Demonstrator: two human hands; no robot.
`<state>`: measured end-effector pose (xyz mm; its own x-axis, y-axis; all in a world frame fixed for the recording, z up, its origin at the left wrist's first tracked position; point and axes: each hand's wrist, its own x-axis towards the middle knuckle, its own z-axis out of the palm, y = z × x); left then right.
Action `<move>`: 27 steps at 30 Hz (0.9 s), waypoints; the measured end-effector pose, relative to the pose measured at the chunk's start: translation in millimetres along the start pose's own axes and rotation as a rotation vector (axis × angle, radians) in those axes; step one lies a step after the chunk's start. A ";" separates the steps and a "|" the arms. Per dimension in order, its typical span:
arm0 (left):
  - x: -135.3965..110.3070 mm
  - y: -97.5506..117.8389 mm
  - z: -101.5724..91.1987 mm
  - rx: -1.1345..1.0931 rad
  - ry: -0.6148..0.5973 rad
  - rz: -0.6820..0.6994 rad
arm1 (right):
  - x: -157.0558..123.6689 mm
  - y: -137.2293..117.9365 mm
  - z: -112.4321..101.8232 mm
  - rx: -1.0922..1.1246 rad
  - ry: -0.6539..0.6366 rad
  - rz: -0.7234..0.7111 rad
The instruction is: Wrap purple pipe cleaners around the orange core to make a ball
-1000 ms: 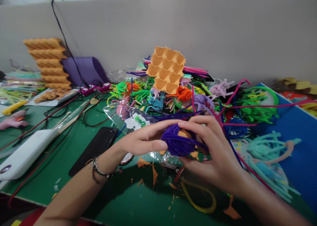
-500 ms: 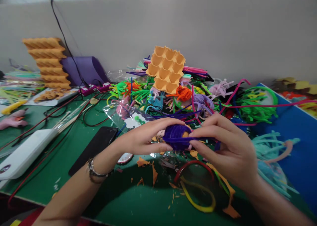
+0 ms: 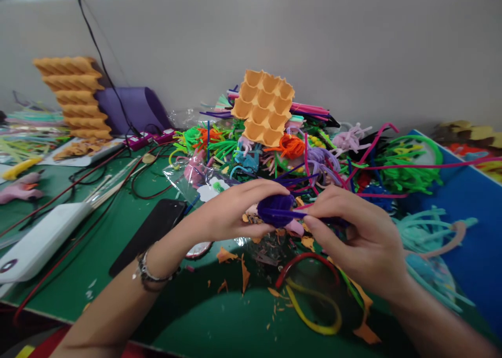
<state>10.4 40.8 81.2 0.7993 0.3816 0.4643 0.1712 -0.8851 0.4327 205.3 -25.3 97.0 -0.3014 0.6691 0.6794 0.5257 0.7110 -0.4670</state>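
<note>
My left hand (image 3: 231, 214) is closed around a small ball wound from purple pipe cleaner (image 3: 276, 211), with bits of orange card showing under the winding. My right hand (image 3: 361, 240) pinches the loose purple strand (image 3: 314, 215) that runs off the ball to the right, pulling it level. Both hands hover just above the green table (image 3: 117, 274), over a crumpled clear plastic bag (image 3: 196, 182). Orange card scraps (image 3: 243, 274) and red and yellow pipe-cleaner loops (image 3: 309, 305) lie below the hands.
A big heap of coloured pipe cleaners (image 3: 333, 159) with an orange egg tray (image 3: 262, 107) fills the back. A black phone (image 3: 151, 232), a white box (image 3: 35, 243), cables, a stack of orange trays (image 3: 72, 93) and a purple bag stand left. A blue board (image 3: 466, 211) lies right.
My right hand came off the ball and drew the purple strand out sideways. The ball turned in my left hand and sits slightly higher. The loops below are uncovered.
</note>
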 end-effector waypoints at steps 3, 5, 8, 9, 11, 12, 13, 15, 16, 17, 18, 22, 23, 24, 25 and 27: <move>-0.4 -0.4 -5.0 -0.029 0.030 -0.014 | 0.2 -0.2 -1.6 -0.021 -0.003 -0.006; -0.7 -0.8 -7.6 -0.047 0.052 -0.032 | 0.9 -0.2 -1.7 -0.040 0.010 -0.018; -0.9 -0.6 -9.9 -0.083 0.090 -0.056 | 2.6 1.3 -0.6 -0.055 0.041 -0.019; -0.9 -0.3 -10.1 -0.099 0.103 -0.062 | 3.1 2.1 -0.1 -0.055 0.048 -0.010; -0.9 0.4 -9.6 -0.145 0.128 -0.074 | 3.7 4.2 1.0 -0.044 0.051 0.017; -0.8 0.8 -9.0 -0.178 0.140 -0.082 | 3.7 5.3 1.7 -0.035 0.048 0.033; -0.8 1.1 -8.2 -0.223 0.151 -0.089 | 3.4 6.3 2.5 -0.028 0.046 0.051; -1.0 1.6 -6.1 -0.342 0.164 -0.113 | 2.0 8.1 4.5 -0.034 0.042 0.093; -1.1 1.7 -4.8 -0.408 0.171 -0.123 | 0.9 8.9 5.8 -0.048 0.035 0.109; -1.3 1.7 -3.3 -0.476 0.179 -0.133 | -0.4 9.8 7.3 -0.059 0.023 0.118; -1.5 1.7 -1.6 -0.537 0.189 -0.147 | -1.7 10.7 9.0 -0.064 0.007 0.121; -2.0 0.7 9.5 -0.728 0.253 -0.195 | -6.6 14.4 16.8 -0.013 -0.056 0.096; -2.0 0.5 13.3 -0.772 0.267 -0.200 | -7.3 14.9 18.4 -0.015 -0.053 0.096; -1.9 0.3 17.2 -0.814 0.281 -0.196 | -7.8 15.1 19.8 -0.030 -0.041 0.096; -1.8 0.3 21.2 -0.850 0.291 -0.189 | -7.9 15.0 20.7 -0.055 -0.025 0.094; -1.7 0.5 27.7 -0.896 0.304 -0.172 | -7.5 13.9 21.2 -0.110 0.001 0.084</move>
<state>25.1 32.4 59.2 0.5994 0.6511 0.4655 -0.3327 -0.3263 0.8848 198.0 -15.9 73.4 -0.2519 0.7251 0.6409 0.6334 0.6242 -0.4574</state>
